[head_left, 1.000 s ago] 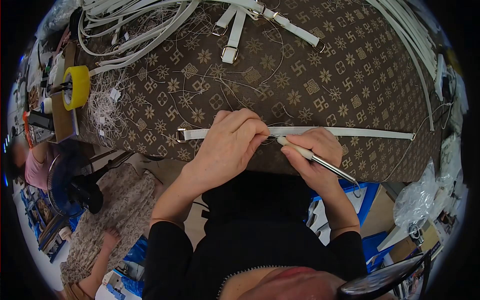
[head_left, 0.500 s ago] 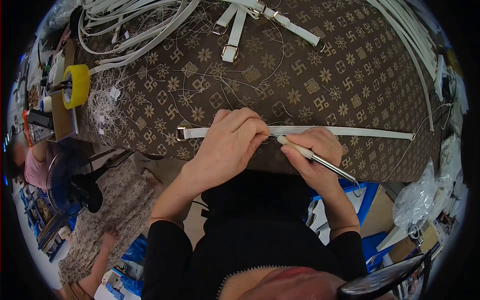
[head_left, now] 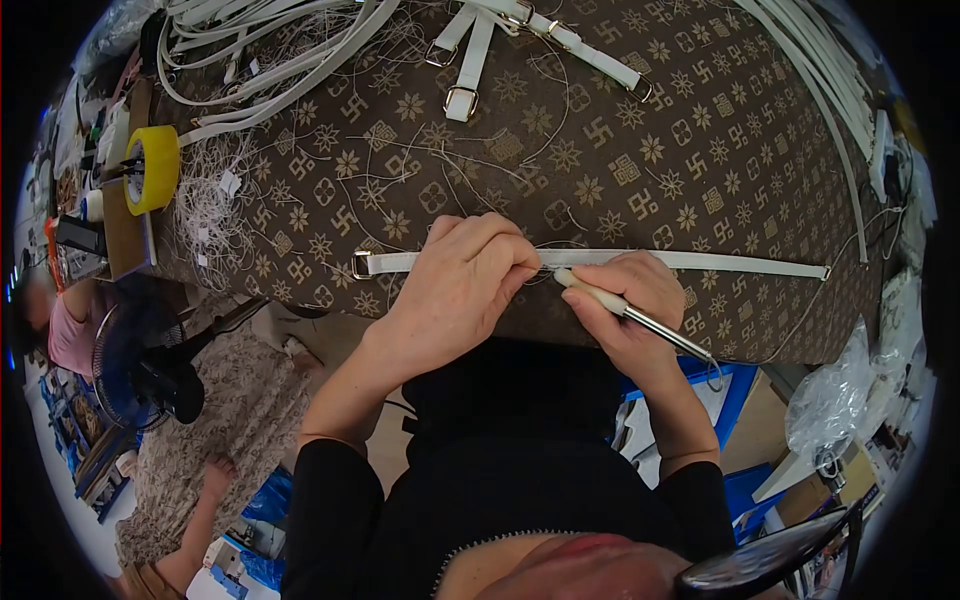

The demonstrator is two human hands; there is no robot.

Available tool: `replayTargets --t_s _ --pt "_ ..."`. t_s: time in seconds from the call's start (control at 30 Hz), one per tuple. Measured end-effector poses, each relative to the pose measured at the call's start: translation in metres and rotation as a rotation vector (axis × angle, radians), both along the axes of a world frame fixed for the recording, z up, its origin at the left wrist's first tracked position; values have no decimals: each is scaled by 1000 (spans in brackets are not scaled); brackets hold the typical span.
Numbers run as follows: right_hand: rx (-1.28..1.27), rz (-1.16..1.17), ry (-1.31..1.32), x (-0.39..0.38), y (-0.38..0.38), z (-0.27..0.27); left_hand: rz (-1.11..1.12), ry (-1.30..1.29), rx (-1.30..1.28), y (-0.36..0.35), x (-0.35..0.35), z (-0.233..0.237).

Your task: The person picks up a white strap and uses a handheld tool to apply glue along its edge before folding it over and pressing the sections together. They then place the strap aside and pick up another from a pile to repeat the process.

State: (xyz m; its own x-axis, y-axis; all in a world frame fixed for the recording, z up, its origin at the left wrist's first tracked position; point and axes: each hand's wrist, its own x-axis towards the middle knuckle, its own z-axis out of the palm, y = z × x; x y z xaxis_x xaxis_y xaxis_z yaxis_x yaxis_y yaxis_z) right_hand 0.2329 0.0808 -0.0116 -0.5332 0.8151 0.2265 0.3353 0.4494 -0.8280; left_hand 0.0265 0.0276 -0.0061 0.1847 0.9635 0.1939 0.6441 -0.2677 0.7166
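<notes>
A white strap (head_left: 735, 263) with a metal buckle (head_left: 362, 265) at its left end lies across the patterned cloth near the front edge. My left hand (head_left: 468, 275) is over the strap, its thumb and index finger pinched together at the strap's lower edge; what they grip is too small to make out. Closed around a pen-like tool (head_left: 620, 307) with a pale body and a metal rear part, my right hand (head_left: 632, 305) rests just right of it. The tool's pale front end points left, close to my left fingertips. Thin thread shows between the hands.
White straps (head_left: 290, 95) and loose threads (head_left: 215, 205) lie at the left, beside yellow tape (head_left: 155, 170). Buckled straps (head_left: 475, 65) are at the top, more straps (head_left: 815, 75) at the right. A fan (head_left: 150, 365) and another person (head_left: 80, 330) are at lower left.
Both hands and the tool have hardly moved. The other person's draped, patterned clothing at lower left has shifted slightly.
</notes>
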Motion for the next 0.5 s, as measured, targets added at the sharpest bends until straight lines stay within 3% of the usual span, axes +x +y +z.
replayTargets --t_s 0.17,0.27,0.37,0.4,0.47,0.5 --pt "3 9 42 1 1 -1 -15 -28 -8 -1 -4 -1" --pt "-82 -27 109 3 1 -1 292 -814 -182 -11 -13 -5" --pt "-93 -13 99 5 1 -3 291 -972 -107 -11 -20 -11" --pt "-89 -14 103 5 1 -4 295 -972 -105 -11 -21 -10" --pt "-83 -14 108 5 1 -5 494 -644 17 -12 -21 -7" --pt "-82 -12 119 5 1 -5 494 -644 16 -10 -24 -2"
